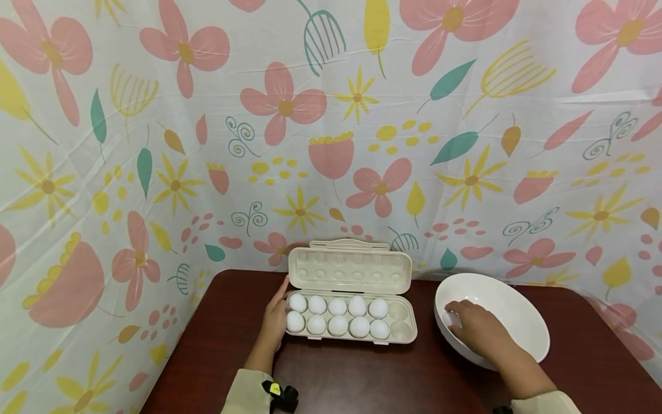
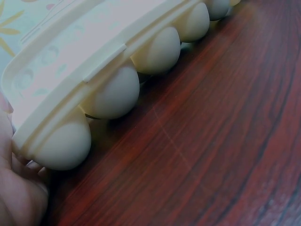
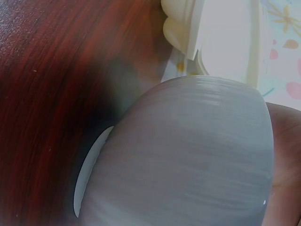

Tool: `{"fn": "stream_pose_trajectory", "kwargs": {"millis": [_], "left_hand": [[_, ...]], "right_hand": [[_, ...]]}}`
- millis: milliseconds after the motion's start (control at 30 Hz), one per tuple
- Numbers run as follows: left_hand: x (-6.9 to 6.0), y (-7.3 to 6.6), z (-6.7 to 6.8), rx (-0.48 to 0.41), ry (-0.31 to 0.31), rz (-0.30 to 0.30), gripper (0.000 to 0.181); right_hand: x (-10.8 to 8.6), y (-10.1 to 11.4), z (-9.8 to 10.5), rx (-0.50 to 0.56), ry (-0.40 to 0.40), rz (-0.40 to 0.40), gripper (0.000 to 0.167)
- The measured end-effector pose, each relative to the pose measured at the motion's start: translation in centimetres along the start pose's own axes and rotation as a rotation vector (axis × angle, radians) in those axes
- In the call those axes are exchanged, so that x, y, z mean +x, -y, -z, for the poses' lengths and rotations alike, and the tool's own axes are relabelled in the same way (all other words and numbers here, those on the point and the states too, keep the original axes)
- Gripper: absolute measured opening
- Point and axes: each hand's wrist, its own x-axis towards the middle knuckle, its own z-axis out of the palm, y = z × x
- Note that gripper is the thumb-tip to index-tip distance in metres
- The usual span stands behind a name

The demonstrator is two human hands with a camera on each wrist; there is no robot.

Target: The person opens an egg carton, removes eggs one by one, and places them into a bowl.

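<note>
A cream egg carton (image 1: 362,337) stands on the table with its lid (image 1: 349,270) raised against the wall. White eggs (image 1: 338,325) fill several of its cups, while the two cups at the right end hold none. My left hand (image 1: 274,319) rests along the carton's left end, its index finger straight beside it. To the right, my right hand (image 1: 481,328) reaches into a large white bowl (image 1: 517,322) near its left side. Between its thumb and fingers it pinches a white egg (image 1: 453,318), mostly hidden. In the right wrist view the bowl's outer wall (image 3: 188,155) hides the fingers.
Underneath is a dark red-brown wooden table (image 1: 362,379). A flower-patterned cloth (image 1: 331,144) hangs behind it and along the left. The bowl stands to the right of the carton with a gap of tabletop between them.
</note>
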Motion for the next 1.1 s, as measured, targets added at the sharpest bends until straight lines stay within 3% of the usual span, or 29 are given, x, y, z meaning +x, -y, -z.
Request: {"fn": "stream_pose_trajectory", "kwargs": {"millis": [333, 767, 1100], "left_hand": [[-1.5, -3.2, 0.0, -0.01, 0.035, 0.007, 0.067], [-1.6, -3.3, 0.2, -0.004, 0.041, 0.018, 0.067], [-1.6, -3.4, 0.1, 0.0, 0.041, 0.012, 0.067]], "right_hand": [[-0.2, 0.1, 0.3, 0.014, -0.02, 0.017, 0.036], [0.0, 0.9, 1.4, 0.065, -0.069, -0.035, 0.035], [0.3, 3.2, 2.1, 0.138, -0.28, 0.017, 0.03]]}}
